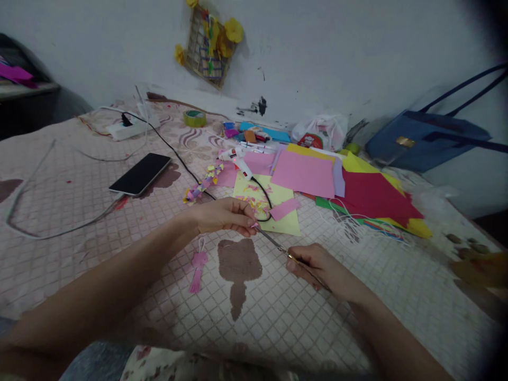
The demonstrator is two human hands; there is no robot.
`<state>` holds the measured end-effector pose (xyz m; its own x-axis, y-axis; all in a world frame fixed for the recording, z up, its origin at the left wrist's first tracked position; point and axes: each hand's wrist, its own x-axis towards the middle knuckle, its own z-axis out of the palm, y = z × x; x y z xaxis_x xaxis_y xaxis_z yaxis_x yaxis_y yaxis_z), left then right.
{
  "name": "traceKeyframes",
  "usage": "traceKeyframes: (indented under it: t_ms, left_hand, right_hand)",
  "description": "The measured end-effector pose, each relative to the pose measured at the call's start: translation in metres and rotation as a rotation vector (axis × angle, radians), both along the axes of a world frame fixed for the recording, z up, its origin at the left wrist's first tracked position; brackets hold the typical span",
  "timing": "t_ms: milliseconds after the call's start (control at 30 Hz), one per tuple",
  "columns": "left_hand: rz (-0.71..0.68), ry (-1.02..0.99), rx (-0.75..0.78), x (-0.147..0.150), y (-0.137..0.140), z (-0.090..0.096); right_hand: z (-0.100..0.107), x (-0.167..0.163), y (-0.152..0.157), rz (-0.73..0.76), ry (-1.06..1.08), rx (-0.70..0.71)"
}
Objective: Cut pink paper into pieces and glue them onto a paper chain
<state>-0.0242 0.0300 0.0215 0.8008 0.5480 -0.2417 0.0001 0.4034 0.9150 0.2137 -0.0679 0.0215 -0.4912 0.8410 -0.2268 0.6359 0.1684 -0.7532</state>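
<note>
My right hand (313,264) is closed round the handles of a pair of scissors (273,242), whose blades point up and left. In a pinch between thumb and fingers, my left hand (228,216) holds a small piece of pink paper (255,225), mostly hidden by the fingertips. The scissor tips meet that paper. Below my left hand, a pink paper tassel (197,267) with a white string loop lies on the patterned cloth. Just beyond the hands is a pale yellow sheet (283,225) strewn with paper snippets and a pink strip (284,209).
A white glue gun (240,161) rests behind my hands, its black cord running left to a power strip (133,127). A tablet (141,174) lies left. Coloured sheets (373,193), white string (349,225) and a blue bag (428,140) are on the right.
</note>
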Motion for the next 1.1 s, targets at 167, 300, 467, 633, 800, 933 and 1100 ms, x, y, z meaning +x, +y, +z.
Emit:
traceKeyframes:
  t_ms: [167,300,467,633,800,933,1100]
  left_hand:
    - [-0.002,-0.001,0.011,-0.0007,0.0000,-0.0007]
    - [-0.016,-0.016,0.018,-0.0007,0.0004,-0.0016]
    - [-0.015,-0.010,0.001,-0.0006,0.0008,-0.0014]
    - [-0.020,-0.007,0.006,-0.0006,0.0003,-0.0016]
    - [-0.033,-0.003,0.015,-0.0011,0.0002,-0.0020]
    - [-0.028,0.018,0.023,-0.0015,0.0007,-0.0008]
    - [-0.012,0.047,0.018,-0.0007,0.0007,0.0009]
  right_hand:
    - [-0.0037,-0.0003,-0.0003,0.004,-0.013,0.031]
    - [-0.0056,-0.0003,-0.0003,0.029,-0.036,0.068]
    - [-0.0042,0.0001,0.0000,0.054,-0.037,0.068]
    - [-0.0042,0.0006,-0.0006,0.047,-0.021,0.025]
    - [-0.0049,0.0008,-0.0012,0.041,-0.021,0.017]
    - [-0.0053,0.0003,-0.0013,0.038,-0.037,0.044]
    - [-0.0045,0.0001,-0.0021,0.033,-0.048,0.044]
